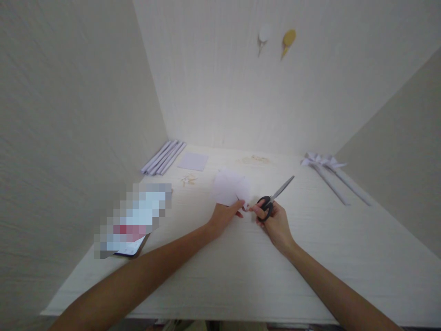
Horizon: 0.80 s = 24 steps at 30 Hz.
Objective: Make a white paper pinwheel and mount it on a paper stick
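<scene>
From the head camera, a folded white paper piece (230, 187) lies near the middle of the pale table (241, 276), and the left hand (225, 215) pinches its near edge between thumb and fingertips, so those fingers are closed on the sheet. The paper looks thin and very light, soft enough to bend or crease under any pressure and easy to tear at a cut edge; a hold close to the folded edge, where the layers stiffen each other, seems the safest grip. Just to the right, the right hand (274, 223) has its fingers curled through the black handles of a pair of scissors (275, 196), whose metal blades point away to the far right and appear shut; the tool is rigid and heavier than the paper, and is best carried by its loops. Both forearms reach in from the near edge and converge, wrists low over the tabletop, hands almost touching. Far left lies a bundle of rolled paper strips (163, 157) beside a flat square sheet (193, 161), with small paper scraps (189, 179) nearer. Far right lie folded paper stems (336, 177). A blurred-out phone (132, 223) sits at the near left. Two paper shapes (275, 40) hang on the far wall.
</scene>
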Each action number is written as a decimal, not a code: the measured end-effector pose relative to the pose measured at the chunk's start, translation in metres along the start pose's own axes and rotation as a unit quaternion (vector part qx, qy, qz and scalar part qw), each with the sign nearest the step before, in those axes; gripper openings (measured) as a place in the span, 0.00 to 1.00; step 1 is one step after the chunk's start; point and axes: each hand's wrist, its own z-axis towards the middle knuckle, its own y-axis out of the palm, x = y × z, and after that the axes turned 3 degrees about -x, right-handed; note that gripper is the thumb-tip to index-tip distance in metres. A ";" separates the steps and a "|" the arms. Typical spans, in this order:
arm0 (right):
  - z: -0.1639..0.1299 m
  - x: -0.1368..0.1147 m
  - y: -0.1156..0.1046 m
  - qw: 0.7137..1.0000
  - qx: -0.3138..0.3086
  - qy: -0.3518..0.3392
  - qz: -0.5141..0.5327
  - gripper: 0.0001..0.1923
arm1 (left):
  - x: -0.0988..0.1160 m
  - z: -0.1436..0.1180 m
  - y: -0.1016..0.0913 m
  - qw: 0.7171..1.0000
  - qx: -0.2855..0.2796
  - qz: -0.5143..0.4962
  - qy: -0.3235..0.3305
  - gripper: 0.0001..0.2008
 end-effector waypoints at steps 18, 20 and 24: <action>0.043 -0.024 -0.036 0.934 -0.087 -0.025 -0.344 0.22 | -0.003 0.001 -0.001 1.000 -0.025 -0.014 0.001 0.07; 0.065 -0.033 -0.047 0.917 -0.071 -0.035 -0.390 0.20 | -0.004 0.001 -0.001 1.000 -0.027 -0.006 0.003 0.08; 0.112 -0.044 -0.056 0.875 -0.037 -0.061 -0.479 0.12 | -0.004 0.002 0.000 0.999 -0.036 -0.019 0.011 0.07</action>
